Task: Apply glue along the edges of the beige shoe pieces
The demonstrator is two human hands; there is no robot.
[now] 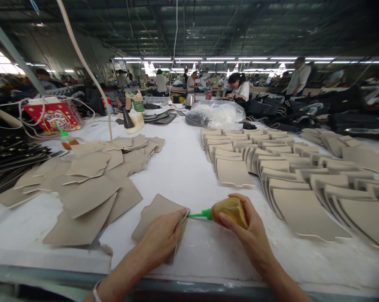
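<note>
My left hand (160,235) is closed on a grey-beige flat panel (158,209) near the table's front edge, its fingers at the panel's right edge. My right hand (250,228) grips a squeeze glue bottle (229,211) filled with yellowish liquid, tipped on its side. The bottle's thin green nozzle (197,215) points left, and its tip meets the panel's edge beside my left fingertips. To the left lies a loose pile of similar panels (92,197). On the right, curved panels (302,203) stand in overlapping rows.
A second bottle with a green nozzle (68,140) stands behind the left pile, by a red box (53,115). A clear plastic bag (217,113) lies at the table's far side. Black bags (359,111) are heaped at the right. A cable (89,67) hangs down; several people work beyond.
</note>
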